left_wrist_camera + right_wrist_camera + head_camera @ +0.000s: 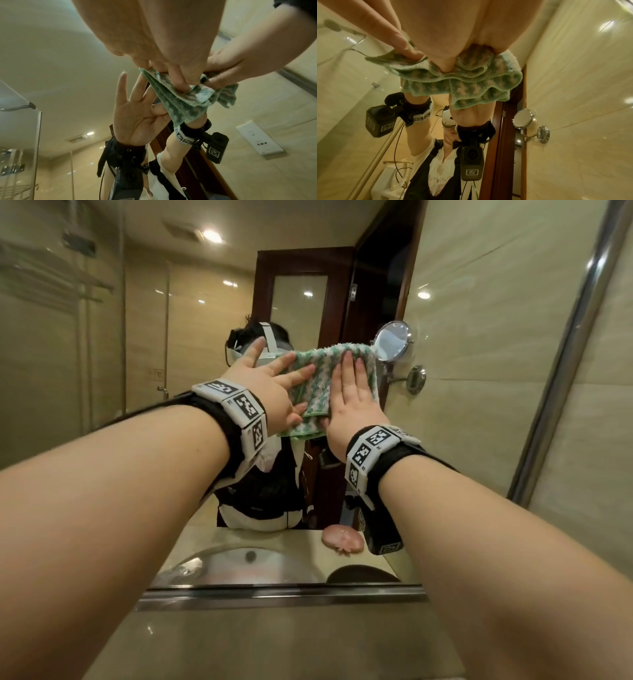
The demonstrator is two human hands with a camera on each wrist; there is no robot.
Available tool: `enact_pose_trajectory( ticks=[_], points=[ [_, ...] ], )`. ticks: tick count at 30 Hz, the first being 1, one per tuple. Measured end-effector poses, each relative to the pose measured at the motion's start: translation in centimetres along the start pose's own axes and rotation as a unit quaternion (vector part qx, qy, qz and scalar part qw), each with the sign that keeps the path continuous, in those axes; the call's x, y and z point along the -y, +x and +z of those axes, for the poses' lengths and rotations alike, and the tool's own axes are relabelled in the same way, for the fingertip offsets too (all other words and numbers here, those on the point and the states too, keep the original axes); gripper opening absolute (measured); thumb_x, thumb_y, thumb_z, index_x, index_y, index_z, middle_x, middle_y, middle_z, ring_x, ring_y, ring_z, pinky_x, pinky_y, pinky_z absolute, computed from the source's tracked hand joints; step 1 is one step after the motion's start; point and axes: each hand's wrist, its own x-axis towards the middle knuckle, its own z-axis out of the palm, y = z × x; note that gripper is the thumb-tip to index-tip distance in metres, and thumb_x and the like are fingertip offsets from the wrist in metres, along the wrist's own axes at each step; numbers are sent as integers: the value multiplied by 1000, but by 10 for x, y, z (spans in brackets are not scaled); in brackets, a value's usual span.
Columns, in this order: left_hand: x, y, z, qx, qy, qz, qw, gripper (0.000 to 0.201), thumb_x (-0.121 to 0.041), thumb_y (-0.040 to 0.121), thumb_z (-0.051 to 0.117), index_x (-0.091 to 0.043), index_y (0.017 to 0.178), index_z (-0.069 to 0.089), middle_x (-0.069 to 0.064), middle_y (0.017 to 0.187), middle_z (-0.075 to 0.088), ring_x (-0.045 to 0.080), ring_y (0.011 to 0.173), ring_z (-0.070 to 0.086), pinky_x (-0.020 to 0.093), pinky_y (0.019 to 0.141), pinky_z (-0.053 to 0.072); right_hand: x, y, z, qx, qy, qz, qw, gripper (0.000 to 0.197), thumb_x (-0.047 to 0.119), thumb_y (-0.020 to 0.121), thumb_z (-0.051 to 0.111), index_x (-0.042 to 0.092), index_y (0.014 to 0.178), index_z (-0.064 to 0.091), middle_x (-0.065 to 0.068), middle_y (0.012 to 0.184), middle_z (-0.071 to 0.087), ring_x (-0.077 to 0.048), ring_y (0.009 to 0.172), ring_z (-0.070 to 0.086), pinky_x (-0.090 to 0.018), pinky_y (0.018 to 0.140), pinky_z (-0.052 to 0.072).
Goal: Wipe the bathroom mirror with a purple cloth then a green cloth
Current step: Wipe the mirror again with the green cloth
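Note:
A green-and-white cloth point(317, 385) lies folded against the bathroom mirror point(164, 344) at about head height. My left hand point(274, 381) presses the cloth's left part with straight, spread fingers. My right hand point(352, 392) lies flat on its right part, fingers together. In the left wrist view the left fingers point(180, 81) push into the cloth point(199, 93), and the glass mirrors the palm. In the right wrist view the right hand point(447, 60) bears on the bunched cloth point(471, 78). A pinkish lump point(342, 539) shows in the mirror's reflection of the counter.
A round magnifying mirror point(392, 340) on a chrome wall arm stands out just right of the cloth. The mirror's metal frame point(284, 594) runs along its bottom and right sides. A sink point(239, 559) is reflected low down, above the stone counter point(274, 645).

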Motion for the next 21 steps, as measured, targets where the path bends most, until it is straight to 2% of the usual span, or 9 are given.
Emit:
enact_pose_trajectory(
  ticks=[4, 14, 18, 21],
  points=[
    [7, 4, 8, -30, -17, 7, 999, 49, -48, 98, 15, -37, 146, 19, -3, 157, -12, 25, 144, -10, 56, 111, -11, 8, 2, -1, -10, 1, 13, 1000, 76, 31, 99, 30, 1, 139, -27, -16, 147, -34, -30, 137, -29, -36, 108, -19],
    [7, 28, 18, -88, -48, 7, 995, 50, -54, 96, 18, -41, 144, 23, -8, 157, -6, 20, 144, -9, 47, 111, -14, -8, 4, 7, -21, -10, 16, 1000, 72, 36, 99, 24, 4, 141, -26, -13, 148, -33, -28, 138, -28, -39, 115, -14],
    [3, 40, 2, -96, -51, 13, 994, 50, -53, 96, 18, -41, 145, 20, -9, 157, -5, 18, 144, -7, 47, 111, -14, -27, 4, 8, -21, -9, 25, 999, 72, 36, 99, 24, 5, 141, -26, -13, 148, -34, -28, 138, -28, -37, 112, -17],
    [-16, 51, -25, -99, -52, 20, 994, 49, -50, 98, 16, -38, 145, 24, -8, 157, -6, 20, 144, -8, 50, 112, -13, -53, 2, 7, -24, 9, 43, 999, 73, 35, 99, 26, 6, 141, -27, -12, 148, -34, -27, 138, -27, -34, 108, -18]
  ],
)
